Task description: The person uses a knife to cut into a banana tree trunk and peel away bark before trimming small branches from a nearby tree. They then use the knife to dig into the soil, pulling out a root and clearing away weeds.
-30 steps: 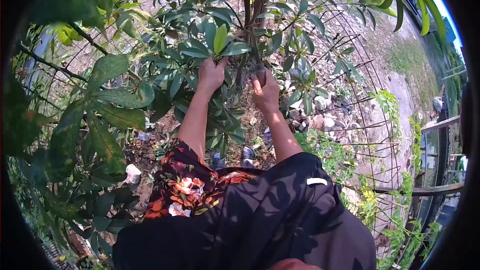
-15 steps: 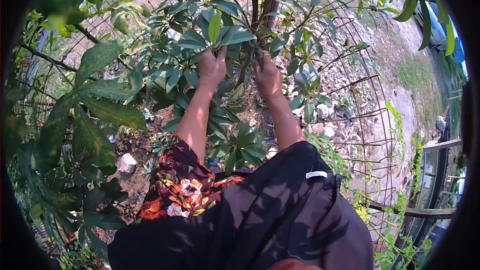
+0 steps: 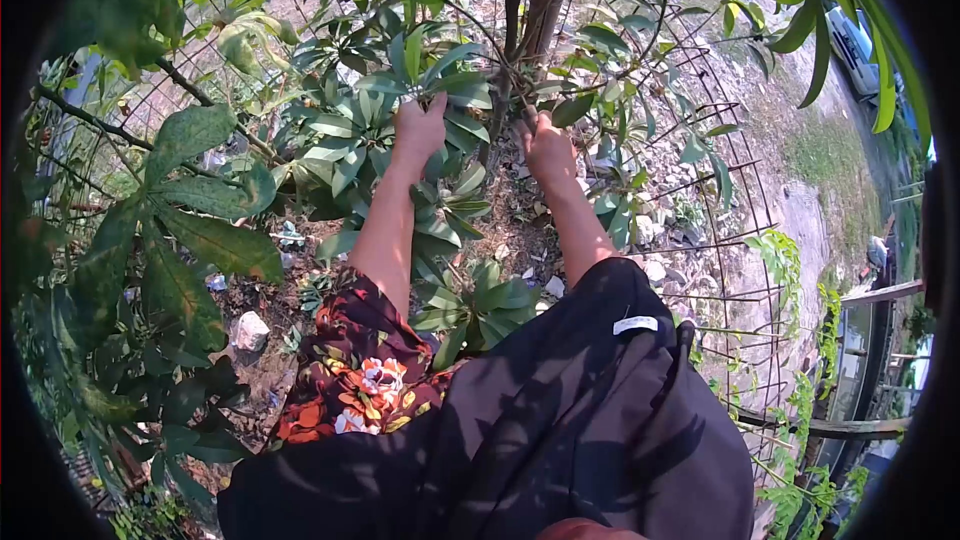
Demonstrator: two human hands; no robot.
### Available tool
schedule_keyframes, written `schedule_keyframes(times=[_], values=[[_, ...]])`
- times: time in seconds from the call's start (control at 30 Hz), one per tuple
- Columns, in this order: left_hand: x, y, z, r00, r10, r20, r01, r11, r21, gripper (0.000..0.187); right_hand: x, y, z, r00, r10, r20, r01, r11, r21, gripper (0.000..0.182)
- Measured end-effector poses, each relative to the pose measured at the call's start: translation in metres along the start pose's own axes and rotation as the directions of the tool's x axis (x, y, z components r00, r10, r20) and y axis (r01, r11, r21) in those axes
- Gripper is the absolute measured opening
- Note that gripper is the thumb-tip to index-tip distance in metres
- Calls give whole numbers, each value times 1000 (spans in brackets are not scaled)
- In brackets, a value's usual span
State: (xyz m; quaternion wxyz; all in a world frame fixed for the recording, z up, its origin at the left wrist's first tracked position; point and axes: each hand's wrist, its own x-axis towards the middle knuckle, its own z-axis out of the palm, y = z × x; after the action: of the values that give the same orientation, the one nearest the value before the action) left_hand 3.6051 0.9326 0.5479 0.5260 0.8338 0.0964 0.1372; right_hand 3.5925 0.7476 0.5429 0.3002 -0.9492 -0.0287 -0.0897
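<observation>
My left hand [image 3: 419,132] is closed at the base of a leafy shoot [image 3: 412,70], thumb and forefinger pinched where its long green leaves spread out. Just right of the thin stems, my right hand [image 3: 550,150] reaches up with its fingers slightly apart, and I make out nothing held in it. Its fingertips are close to twigs beside the tree trunk [image 3: 545,2]. More leaf clusters [image 3: 485,300] hang below and between my forearms. Foliage and shadow partly hide the stems near both hands.
A rusty wire mesh fence [image 3: 735,190] curves around the tree. Stones and litter cover the ground, including a pale rock [image 3: 249,330] at lower left. Large leaves [image 3: 200,190] crowd the left side. A wooden rail [image 3: 840,428] crosses at lower right.
My right hand has shifted slightly right and down, and the brownish thing at its fingers no longer shows there. My left hand stays at the leafy shoot. The view has shifted a little.
</observation>
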Motion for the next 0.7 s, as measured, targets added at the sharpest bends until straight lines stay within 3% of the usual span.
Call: schedule_keyframes(times=[0.03,0.07,0.13,0.17,0.27,0.33,0.37,0.4,0.43,0.47,0.5,0.53,0.57,0.6,0.67,0.7], values=[[8,8,-2,998,-66,-12,65,998,-16,41,9,-5,-4,987,118,106,-114,993,-39,31],[9,12,-3,997,-73,-19,72,997,-14,41,13,-14,-2,999,34,8,-33,998,-59,27],[10,23,-8,976,-215,-7,215,971,107,44,21,-38,-26,977,-146,-159,169,975,145,27],[20,1,0,997,-66,-36,66,998,-14,46,25,-62,-50,938,-198,-284,268,935,232,26],[29,-10,8,988,-153,-31,152,987,-50,45,23,-98,-82,818,-234,-526,497,749,439,23],[21,6,1,997,-71,-23,68,988,-136,44,19,-84,-69,691,-358,-628,637,713,295,26],[10,29,-9,993,-107,39,109,993,-44,42,25,-57,-53,913,-319,-254,357,926,119,30],[3,41,-14,983,-149,106,144,988,55,41,29,-15,-31,990,-85,111,105,977,-187,34],[9,17,-2,994,19,103,-53,941,333,35,24,39,-11,960,-79,270,167,931,-324,41],[16,11,0,993,55,102,-85,941,327,35,27,28,-25,969,-9,247,63,975,-212,45],[17,7,7,971,237,5,-237,971,26,33,39,17,-36,980,-51,194,101,960,-259,42],[10,-1,8,928,354,-119,-373,895,-246,31,36,3,-41,983,-74,169,122,947,-298,40],[10,-4,-2,994,61,94,-39,973,-226,30,36,-13,-55,987,-108,121,121,987,-104,40],[14,0,-8,985,-63,163,91,981,-173,34,35,-37,-73,973,-230,-7,229,973,-42,34],[37,-47,9,986,-88,140,124,954,-273,38,36,-75,-100,888,-366,-278,430,874,226,30],[37,-53,13,988,-86,130,119,954,-276,38,28,-91,-109,876,-338,-345,440,854,279,30]])
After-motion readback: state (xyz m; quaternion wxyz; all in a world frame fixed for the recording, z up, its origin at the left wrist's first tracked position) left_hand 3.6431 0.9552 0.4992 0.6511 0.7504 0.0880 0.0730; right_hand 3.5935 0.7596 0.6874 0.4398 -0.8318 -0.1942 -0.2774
